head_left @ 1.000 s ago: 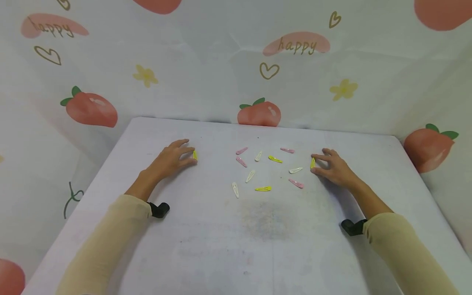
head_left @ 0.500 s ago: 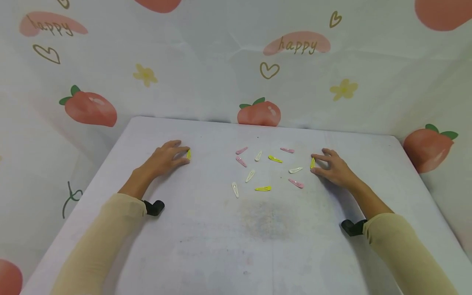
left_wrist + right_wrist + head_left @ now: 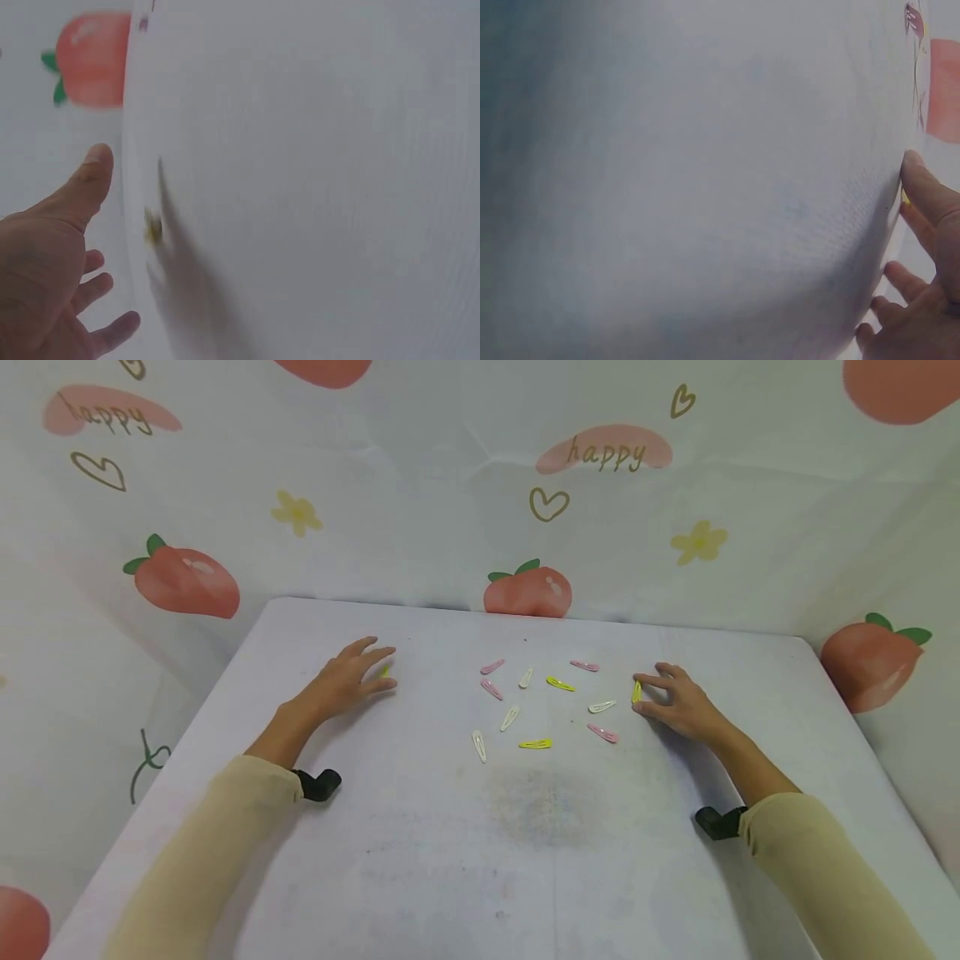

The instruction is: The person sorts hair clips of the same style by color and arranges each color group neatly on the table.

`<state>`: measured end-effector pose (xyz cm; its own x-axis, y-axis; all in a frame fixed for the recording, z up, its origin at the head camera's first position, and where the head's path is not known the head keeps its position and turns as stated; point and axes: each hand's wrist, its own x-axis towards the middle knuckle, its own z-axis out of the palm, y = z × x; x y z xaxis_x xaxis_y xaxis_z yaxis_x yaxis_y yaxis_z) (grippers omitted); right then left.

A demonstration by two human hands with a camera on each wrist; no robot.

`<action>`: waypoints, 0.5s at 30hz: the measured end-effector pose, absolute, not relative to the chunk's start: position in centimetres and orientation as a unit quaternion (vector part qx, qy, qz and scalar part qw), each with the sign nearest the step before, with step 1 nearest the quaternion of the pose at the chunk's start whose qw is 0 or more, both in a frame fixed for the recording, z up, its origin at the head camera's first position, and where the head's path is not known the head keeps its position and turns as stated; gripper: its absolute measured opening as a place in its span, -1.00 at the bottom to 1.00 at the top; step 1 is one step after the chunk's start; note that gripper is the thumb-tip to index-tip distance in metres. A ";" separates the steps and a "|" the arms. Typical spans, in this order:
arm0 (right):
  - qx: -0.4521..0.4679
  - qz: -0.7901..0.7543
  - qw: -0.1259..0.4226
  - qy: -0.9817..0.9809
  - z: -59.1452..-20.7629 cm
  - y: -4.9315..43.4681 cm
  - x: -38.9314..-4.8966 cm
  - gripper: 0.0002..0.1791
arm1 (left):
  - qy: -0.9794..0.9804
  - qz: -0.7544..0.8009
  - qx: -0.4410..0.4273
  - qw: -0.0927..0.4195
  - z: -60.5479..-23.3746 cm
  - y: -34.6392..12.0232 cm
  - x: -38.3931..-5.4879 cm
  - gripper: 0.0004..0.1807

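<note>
- Head view: the left hand [image 3: 333, 681] was spread wide over the far part of the bench [image 3: 420, 860], thumb and fingers well parted, with nothing gripped. The left yellow clip [image 3: 386, 671] lay in that gap, to the right of the palm and partly hidden; its long axis seemed to run roughly away from the person, across the gap from thumb to fingers.
- Head view: the right hand [image 3: 678, 700] pinched the right yellow clip [image 3: 637, 692] between thumb and finger, one at each end, the other fingers extended. This clip was left of the palm, its long axis pointing away from the person.
- Head view: the loose clips lay between the hands. The right hand was nearer to them, its fingertips near a white clip [image 3: 602, 706]; the left hand was farther from its closest neighbour, a pink clip [image 3: 492, 667].
- Left wrist view: the thumb and fingers stood apart, and the left yellow clip, blurred, showed beyond them; its axis could not be told here.
- Right wrist view: only a yellow sliver showed beside the thumb and finger; the rest was hidden.
</note>
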<state>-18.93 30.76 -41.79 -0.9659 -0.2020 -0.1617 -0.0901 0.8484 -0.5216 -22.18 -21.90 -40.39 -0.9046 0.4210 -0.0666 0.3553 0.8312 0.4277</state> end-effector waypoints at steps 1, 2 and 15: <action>-0.077 -0.264 0.106 0.956 -41.8 30.7 -18.9 -0.30 | 0.951 0.210 0.217 0.068 -40.3 -21.1 -22.0 -0.33; -0.077 -0.263 0.106 0.956 -41.8 30.7 -18.9 -0.30 | 0.948 0.211 0.232 0.058 -40.3 -20.3 -21.6 -0.34; -0.069 -0.261 0.107 0.957 -41.9 30.7 -18.8 -0.29 | 0.883 0.200 0.423 0.034 -40.8 -9.2 -17.0 -0.54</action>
